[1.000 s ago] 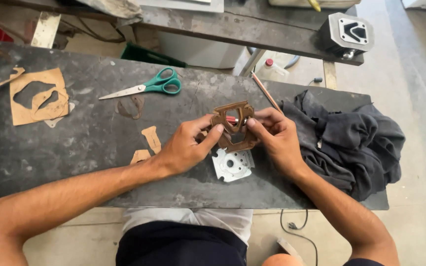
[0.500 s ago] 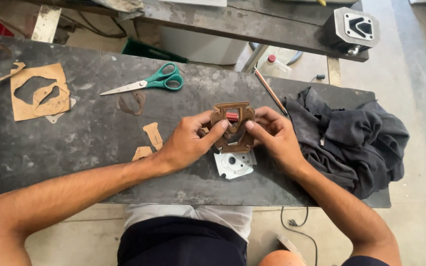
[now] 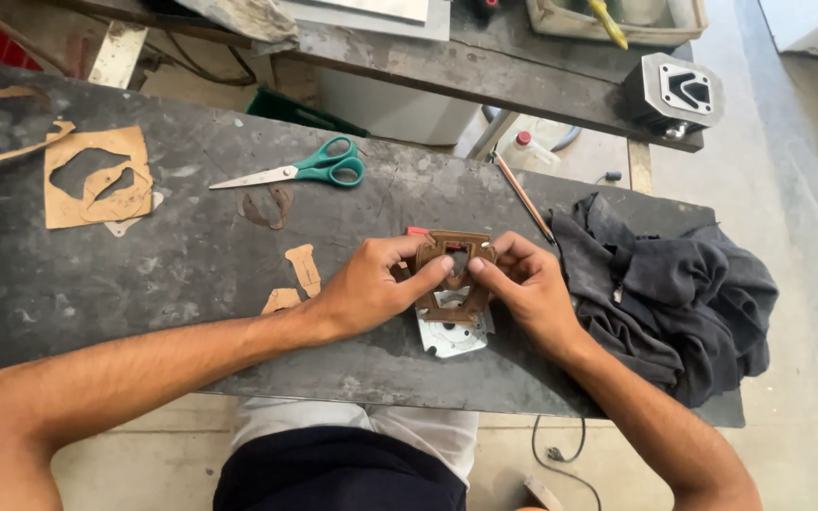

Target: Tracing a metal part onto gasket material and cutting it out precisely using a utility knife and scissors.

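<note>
Both hands hold a brown cut-out gasket (image 3: 454,248) over the dark workbench (image 3: 191,265). My left hand (image 3: 371,284) grips its left side, thumb pressed on the middle. My right hand (image 3: 521,289) pinches its right edge. Under the gasket lies a silvery metal plate (image 3: 452,336), partly hidden by the hands. A small red object shows just behind the gasket's top left corner.
Green-handled scissors (image 3: 310,168) lie behind my left hand. A brown sheet with holes cut out (image 3: 97,180) sits far left, small scraps (image 3: 303,267) near my left wrist. A pencil (image 3: 523,197) and a dark crumpled cloth (image 3: 665,284) lie right. A grey metal part (image 3: 679,95) rests on the rear bench.
The hands and gasket have stayed in the same place over the metal plate; my fingers shifted slightly on the gasket and the left thumb now presses its middle.
</note>
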